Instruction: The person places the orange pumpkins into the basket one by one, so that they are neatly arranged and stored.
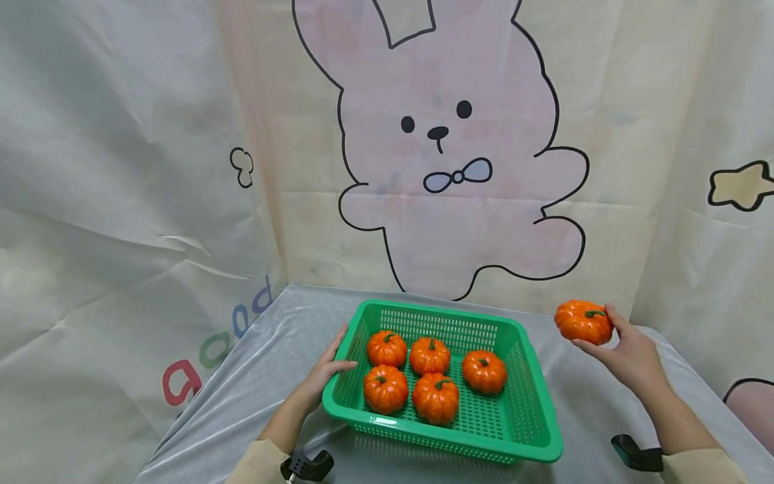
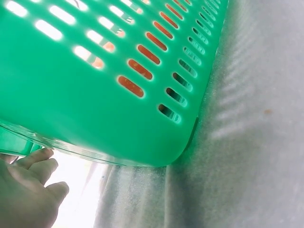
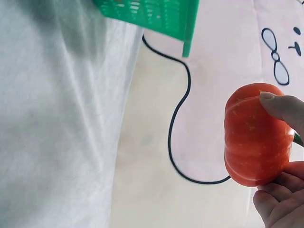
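My right hand (image 1: 637,356) holds a small orange pumpkin (image 1: 583,322) with a green stem, raised to the right of the green basket (image 1: 538,410). In the right wrist view the thumb lies on one side of this pumpkin (image 3: 256,135) and the fingers on the other. My left hand (image 1: 320,376) grips the basket's left rim, its thumb over the edge and its fingers along the outside. Several similar pumpkins (image 1: 435,398) sit inside the basket, mostly toward its left and middle. The left wrist view looks along the slotted wall (image 2: 95,104) of the basket.
A grey cloth (image 1: 242,396) covers the table under the basket. Behind stands a hanging sheet with a printed pink bear (image 1: 447,235), and pale sheets (image 1: 121,202) hang at both sides. Dark straps with small devices (image 1: 308,465) are on both wrists.
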`<state>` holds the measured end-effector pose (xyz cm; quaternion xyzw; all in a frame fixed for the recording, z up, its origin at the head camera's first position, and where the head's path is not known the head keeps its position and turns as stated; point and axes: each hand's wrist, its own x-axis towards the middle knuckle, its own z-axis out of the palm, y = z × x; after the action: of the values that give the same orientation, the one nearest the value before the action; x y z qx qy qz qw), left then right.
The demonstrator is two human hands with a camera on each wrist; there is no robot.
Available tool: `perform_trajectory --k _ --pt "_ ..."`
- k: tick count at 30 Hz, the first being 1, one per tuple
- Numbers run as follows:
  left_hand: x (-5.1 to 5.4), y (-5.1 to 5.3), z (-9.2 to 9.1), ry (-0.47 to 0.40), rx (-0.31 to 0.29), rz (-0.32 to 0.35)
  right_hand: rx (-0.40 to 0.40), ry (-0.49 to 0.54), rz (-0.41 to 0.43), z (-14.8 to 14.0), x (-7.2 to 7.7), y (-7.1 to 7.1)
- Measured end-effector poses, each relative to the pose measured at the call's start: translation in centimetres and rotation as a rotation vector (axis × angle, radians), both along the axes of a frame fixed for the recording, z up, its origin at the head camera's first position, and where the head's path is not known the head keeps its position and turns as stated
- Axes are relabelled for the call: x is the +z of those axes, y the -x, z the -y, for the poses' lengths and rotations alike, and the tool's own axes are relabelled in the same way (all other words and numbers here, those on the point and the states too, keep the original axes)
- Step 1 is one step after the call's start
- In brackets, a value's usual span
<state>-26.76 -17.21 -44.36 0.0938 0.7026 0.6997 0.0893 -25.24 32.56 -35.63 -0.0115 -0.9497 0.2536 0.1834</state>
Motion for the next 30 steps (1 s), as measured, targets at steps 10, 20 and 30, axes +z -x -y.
perform_trajectory --k 10,20,30 --pt "0.0 -0.1 0.0 0.003 0.004 0.006 0.115 -0.037 -0.056 2.9 0.6 -0.2" --pt "0.1 0.0 0.1 0.0 -0.01 -0.007 0.225 -0.073 -0.095 5.6 1.1 -0.3" --pt "0.0 -0.1 0.1 0.006 -0.011 -0.013 0.355 -0.098 -0.19 7.8 0.7 -0.7"
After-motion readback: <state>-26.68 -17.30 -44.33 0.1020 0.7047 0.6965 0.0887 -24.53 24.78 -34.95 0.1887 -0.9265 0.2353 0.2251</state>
